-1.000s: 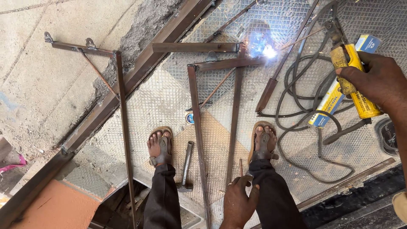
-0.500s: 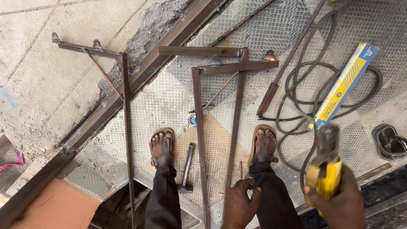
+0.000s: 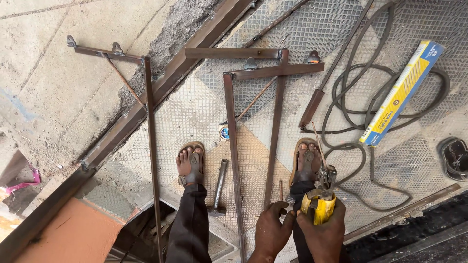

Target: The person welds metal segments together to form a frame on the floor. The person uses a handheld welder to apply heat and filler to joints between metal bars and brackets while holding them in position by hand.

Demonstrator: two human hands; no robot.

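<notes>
Seen from above, the right hand grips a yellow-handled welding electrode holder with its thin rod, the left hand closed beside it, below seemingly mostly joined rusty steel angle-iron frames.

Electrode holder down beside left hand.

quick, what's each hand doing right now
left hand: closed, fingers at the electrode holder's jaw end; what it grips cannot be told.
right hand: closed around the yellow electrode holder.
</notes>
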